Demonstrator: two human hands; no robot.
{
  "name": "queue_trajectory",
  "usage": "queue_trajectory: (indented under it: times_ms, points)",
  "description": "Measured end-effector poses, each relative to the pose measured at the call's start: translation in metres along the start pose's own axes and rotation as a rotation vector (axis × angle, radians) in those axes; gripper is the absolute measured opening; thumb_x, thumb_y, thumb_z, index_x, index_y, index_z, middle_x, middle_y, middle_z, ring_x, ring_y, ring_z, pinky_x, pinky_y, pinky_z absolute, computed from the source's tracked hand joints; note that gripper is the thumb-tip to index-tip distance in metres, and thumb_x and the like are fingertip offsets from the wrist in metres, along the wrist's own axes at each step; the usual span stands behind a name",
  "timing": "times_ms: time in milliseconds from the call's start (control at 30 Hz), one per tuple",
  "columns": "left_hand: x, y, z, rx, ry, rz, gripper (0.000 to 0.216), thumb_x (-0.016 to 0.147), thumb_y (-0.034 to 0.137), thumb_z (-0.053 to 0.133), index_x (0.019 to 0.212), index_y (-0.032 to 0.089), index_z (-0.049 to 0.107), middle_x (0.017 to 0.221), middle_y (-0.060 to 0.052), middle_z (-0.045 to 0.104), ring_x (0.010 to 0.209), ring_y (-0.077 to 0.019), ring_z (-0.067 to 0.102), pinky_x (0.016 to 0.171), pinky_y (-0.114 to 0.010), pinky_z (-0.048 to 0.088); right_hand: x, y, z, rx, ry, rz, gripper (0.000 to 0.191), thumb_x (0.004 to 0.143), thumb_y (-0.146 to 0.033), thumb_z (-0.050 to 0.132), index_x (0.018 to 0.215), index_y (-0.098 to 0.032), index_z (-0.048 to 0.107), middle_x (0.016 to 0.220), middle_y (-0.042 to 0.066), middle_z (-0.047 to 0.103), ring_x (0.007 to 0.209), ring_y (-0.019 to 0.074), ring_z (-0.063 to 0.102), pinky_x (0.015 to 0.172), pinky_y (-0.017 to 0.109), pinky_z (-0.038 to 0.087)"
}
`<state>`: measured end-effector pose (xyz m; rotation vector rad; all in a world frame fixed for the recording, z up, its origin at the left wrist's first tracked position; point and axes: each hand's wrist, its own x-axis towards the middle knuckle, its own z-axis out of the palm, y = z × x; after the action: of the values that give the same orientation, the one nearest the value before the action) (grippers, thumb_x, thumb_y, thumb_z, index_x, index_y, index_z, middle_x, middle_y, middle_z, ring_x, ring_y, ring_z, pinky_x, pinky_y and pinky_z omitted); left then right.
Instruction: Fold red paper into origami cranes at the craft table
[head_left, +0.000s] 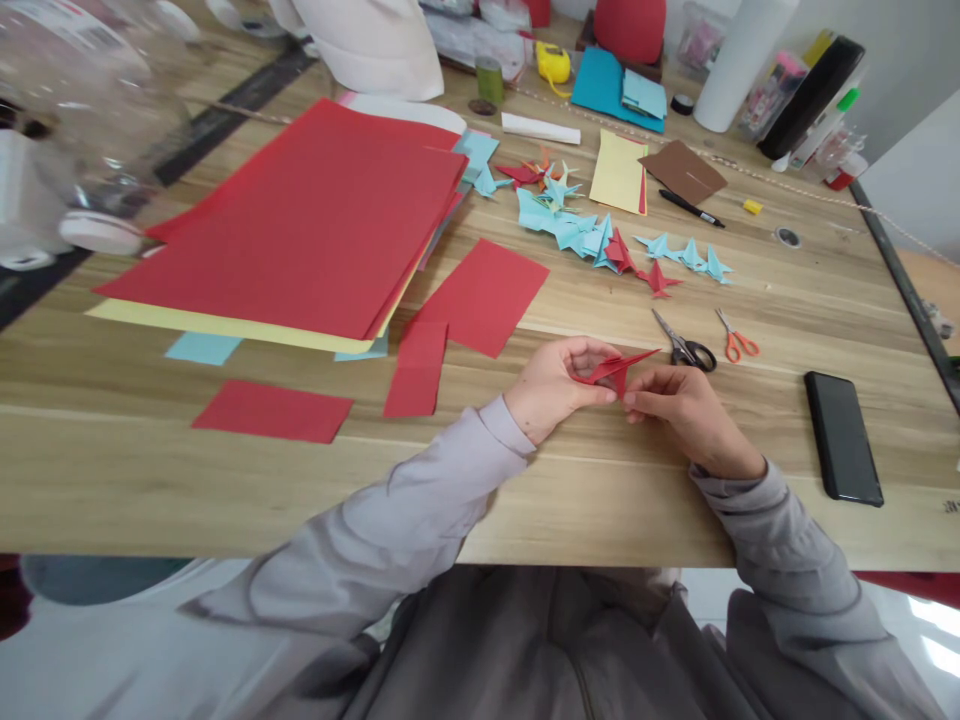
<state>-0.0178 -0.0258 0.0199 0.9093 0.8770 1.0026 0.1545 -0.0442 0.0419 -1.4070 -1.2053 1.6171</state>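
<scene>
My left hand (559, 385) holds a red folded paper crane (616, 368) between thumb and fingers, just above the wooden table. One long point of the crane sticks out to the right. At its lower tip, my right hand (679, 410) pinches the paper between thumb and forefinger. Right behind that hand lie black-handled scissors (684, 345) and small orange-handled scissors (736, 338). Beyond my hands rest light-blue paper cranes (690, 254) in a row and a red paper crane (658, 280).
A stack of large red sheets (307, 220) covers the left. Red paper pieces (487, 295) lie nearby. A black phone (844, 437) is at the right, a black pen (690, 208) farther back. Clear plastic bottles (97, 110) stand at far left, a yellow tape measure (553, 63) at the back.
</scene>
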Motion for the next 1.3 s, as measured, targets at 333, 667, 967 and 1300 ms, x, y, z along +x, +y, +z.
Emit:
queue_trajectory:
  times_ms: [333, 667, 967, 1300]
  points:
    - [-0.001, 0.003, 0.003, -0.025, 0.012, -0.018, 0.045, 0.041, 0.004, 0.083, 0.084, 0.012, 0.069, 0.081, -0.002, 0.072, 0.075, -0.0138, 0.066, 0.085, -0.035, 0.052, 0.0, 0.001, 0.0, -0.016, -0.003, -0.002, 0.019, 0.058, -0.028, 0.083, 0.063, -0.016, 0.069, 0.055, -0.001, 0.065, 0.051, 0.0101, 0.055, 0.055, 0.025, 0.041]
    - [-0.005, 0.01, 0.004, -0.259, -0.005, -0.208, 0.047, 0.045, -0.001, 0.078, 0.089, 0.012, 0.067, 0.072, 0.001, 0.068, 0.062, -0.0086, 0.062, 0.064, -0.023, 0.05, -0.001, 0.001, -0.001, 0.066, -0.03, -0.057, 0.021, 0.066, -0.033, 0.08, 0.071, -0.017, 0.068, 0.065, 0.0, 0.067, 0.056, 0.0106, 0.06, 0.058, 0.025, 0.046]
    - [-0.004, 0.008, 0.003, -0.258, -0.018, -0.18, 0.047, 0.045, 0.001, 0.081, 0.089, 0.011, 0.067, 0.069, 0.001, 0.067, 0.062, -0.009, 0.061, 0.062, -0.023, 0.049, -0.002, 0.001, 0.002, -0.009, -0.069, -0.15, 0.02, 0.071, -0.034, 0.078, 0.072, -0.017, 0.067, 0.066, 0.0, 0.066, 0.057, 0.011, 0.06, 0.061, 0.026, 0.048]
    - [-0.002, 0.002, 0.003, -0.127, 0.025, -0.107, 0.048, 0.042, 0.006, 0.084, 0.086, 0.011, 0.066, 0.072, 0.0, 0.068, 0.067, -0.0105, 0.062, 0.07, -0.027, 0.05, -0.001, 0.001, 0.0, -0.159, -0.062, -0.186, 0.029, 0.072, -0.045, 0.075, 0.074, -0.017, 0.067, 0.067, 0.002, 0.067, 0.058, 0.0133, 0.061, 0.06, 0.029, 0.05]
